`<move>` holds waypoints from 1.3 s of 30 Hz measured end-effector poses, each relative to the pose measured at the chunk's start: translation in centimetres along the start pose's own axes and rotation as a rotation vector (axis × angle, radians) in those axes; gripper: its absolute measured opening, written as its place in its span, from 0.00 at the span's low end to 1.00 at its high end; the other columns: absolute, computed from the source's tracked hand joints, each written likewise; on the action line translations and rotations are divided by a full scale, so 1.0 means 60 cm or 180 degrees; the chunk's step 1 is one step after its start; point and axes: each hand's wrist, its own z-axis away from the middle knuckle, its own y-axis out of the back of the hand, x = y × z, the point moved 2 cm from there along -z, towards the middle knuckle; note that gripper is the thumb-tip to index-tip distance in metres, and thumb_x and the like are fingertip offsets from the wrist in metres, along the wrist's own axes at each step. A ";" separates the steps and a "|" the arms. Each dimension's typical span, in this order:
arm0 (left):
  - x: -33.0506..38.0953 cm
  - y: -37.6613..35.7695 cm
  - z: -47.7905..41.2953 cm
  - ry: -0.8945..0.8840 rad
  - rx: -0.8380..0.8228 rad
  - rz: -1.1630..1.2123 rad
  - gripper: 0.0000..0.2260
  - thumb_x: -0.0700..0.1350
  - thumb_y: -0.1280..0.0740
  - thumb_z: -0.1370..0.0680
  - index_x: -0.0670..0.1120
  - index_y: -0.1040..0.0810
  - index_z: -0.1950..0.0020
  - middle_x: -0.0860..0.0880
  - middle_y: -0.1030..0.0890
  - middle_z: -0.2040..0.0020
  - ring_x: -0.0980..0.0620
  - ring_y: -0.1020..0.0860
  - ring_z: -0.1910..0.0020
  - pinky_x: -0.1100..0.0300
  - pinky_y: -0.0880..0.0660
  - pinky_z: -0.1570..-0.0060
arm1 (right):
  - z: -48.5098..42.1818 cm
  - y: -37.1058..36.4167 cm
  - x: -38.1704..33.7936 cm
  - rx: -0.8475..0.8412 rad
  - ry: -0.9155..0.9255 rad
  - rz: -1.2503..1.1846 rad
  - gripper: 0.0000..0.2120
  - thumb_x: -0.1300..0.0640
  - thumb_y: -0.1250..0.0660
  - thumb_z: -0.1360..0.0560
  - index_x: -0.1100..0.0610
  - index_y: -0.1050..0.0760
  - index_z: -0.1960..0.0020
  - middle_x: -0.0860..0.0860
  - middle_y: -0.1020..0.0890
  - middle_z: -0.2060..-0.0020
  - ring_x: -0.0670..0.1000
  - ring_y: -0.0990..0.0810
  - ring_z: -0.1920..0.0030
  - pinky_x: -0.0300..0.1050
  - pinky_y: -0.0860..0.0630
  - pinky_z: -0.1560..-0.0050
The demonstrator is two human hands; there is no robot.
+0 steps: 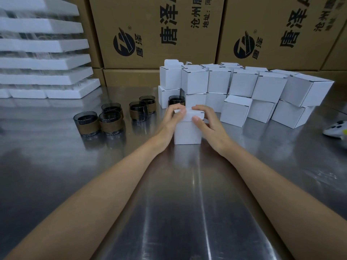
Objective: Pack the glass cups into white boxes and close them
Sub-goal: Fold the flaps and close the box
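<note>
- Left hand (171, 118) grips the top left edge of the white box (187, 132), with its fingers curled on the flap. The right hand (205, 121) holds the top right side, thumb on the front face and fingers bent over the lid (193, 114).
- The box stands upright on the steel table (169, 203), exactly between both hands, with its long axis vertical. The lid lies almost flat, but I judge it is not fully tucked in. The coming push goes downward, and the right hand is nearer to it.
- Whether a cup is inside, I cannot tell.
- Six glass cups (110, 122) with brown bands wait on the left. One of them (176, 100) is just behind the left hand.
- A wall of closed boxes (240, 85) stands behind and to the right, close to the right hand's fingers, so there is little room on the far side.
- Foam trays (43, 59) are at the far left, cardboard cartons (159, 30) at the back, and a small grey controller (336, 128) at the right edge.
</note>
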 end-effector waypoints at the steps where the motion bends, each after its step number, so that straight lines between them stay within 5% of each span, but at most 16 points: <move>1: -0.002 -0.001 0.002 -0.0078 -0.0085 -0.0169 0.13 0.55 0.37 0.22 0.52 0.29 0.41 0.47 0.27 0.35 0.49 0.28 0.35 0.58 0.32 0.36 | -0.001 0.001 0.000 0.0122 0.0003 0.0011 0.09 0.54 0.39 0.19 0.47 0.31 0.39 0.44 0.28 0.39 0.33 0.31 0.40 0.25 0.34 0.45; 4: -0.004 0.000 0.003 -0.0220 -0.0072 -0.0495 0.10 0.50 0.38 0.18 0.51 0.32 0.38 0.47 0.29 0.34 0.51 0.28 0.36 0.62 0.31 0.39 | -0.002 0.002 -0.001 0.0231 -0.0017 0.0082 0.09 0.53 0.38 0.19 0.48 0.30 0.39 0.50 0.26 0.38 0.37 0.29 0.40 0.26 0.32 0.45; 10: -0.002 -0.001 0.003 -0.0121 -0.0124 -0.0434 0.10 0.48 0.40 0.18 0.48 0.31 0.37 0.45 0.29 0.33 0.48 0.29 0.34 0.52 0.33 0.33 | 0.000 0.008 -0.005 0.0109 0.0132 -0.0027 0.10 0.58 0.37 0.20 0.53 0.25 0.40 0.42 0.27 0.41 0.35 0.31 0.38 0.24 0.35 0.45; 16: -0.001 -0.006 0.000 0.0089 -0.0134 -0.0364 0.13 0.50 0.37 0.23 0.50 0.30 0.39 0.46 0.30 0.33 0.50 0.31 0.33 0.56 0.36 0.35 | -0.004 0.009 -0.004 0.0169 -0.0182 -0.0251 0.09 0.60 0.41 0.18 0.52 0.22 0.45 0.48 0.27 0.38 0.44 0.32 0.32 0.47 0.35 0.31; 21: 0.000 -0.012 -0.006 0.0331 0.0026 -0.0026 0.15 0.40 0.40 0.21 0.49 0.30 0.35 0.47 0.29 0.32 0.49 0.30 0.32 0.53 0.36 0.29 | -0.008 -0.002 -0.007 0.0318 -0.0179 -0.0082 0.10 0.66 0.42 0.21 0.54 0.25 0.48 0.55 0.29 0.36 0.32 0.32 0.40 0.27 0.36 0.40; 26: -0.008 -0.017 -0.001 0.0267 0.0169 -0.0009 0.21 0.48 0.38 0.18 0.51 0.38 0.26 0.53 0.36 0.27 0.56 0.39 0.26 0.63 0.39 0.32 | 0.005 0.007 -0.012 0.0604 0.0781 0.1352 0.08 0.58 0.34 0.25 0.57 0.25 0.46 0.51 0.26 0.38 0.48 0.28 0.36 0.38 0.33 0.39; 30: -0.008 -0.015 -0.006 0.0198 0.0349 -0.0391 0.23 0.51 0.40 0.18 0.54 0.39 0.24 0.53 0.45 0.24 0.57 0.44 0.25 0.56 0.45 0.25 | -0.005 0.012 -0.006 0.0702 0.0381 0.2473 0.15 0.62 0.36 0.28 0.57 0.25 0.41 0.50 0.22 0.41 0.54 0.25 0.40 0.45 0.35 0.43; 35: -0.006 -0.018 -0.006 0.0318 0.0271 -0.0468 0.16 0.45 0.41 0.17 0.51 0.30 0.29 0.51 0.35 0.33 0.60 0.32 0.39 0.56 0.36 0.29 | -0.011 0.028 0.000 0.0689 0.0148 0.2932 0.23 0.68 0.38 0.27 0.58 0.27 0.34 0.54 0.26 0.33 0.56 0.31 0.32 0.49 0.38 0.38; 39: -0.012 -0.023 -0.007 0.0226 0.0043 -0.0684 0.16 0.37 0.42 0.18 0.46 0.25 0.32 0.51 0.24 0.36 0.63 0.26 0.45 0.76 0.32 0.48 | -0.004 0.003 -0.026 0.0479 0.1029 0.2900 0.16 0.70 0.33 0.34 0.61 0.20 0.47 0.57 0.20 0.50 0.61 0.22 0.50 0.53 0.27 0.52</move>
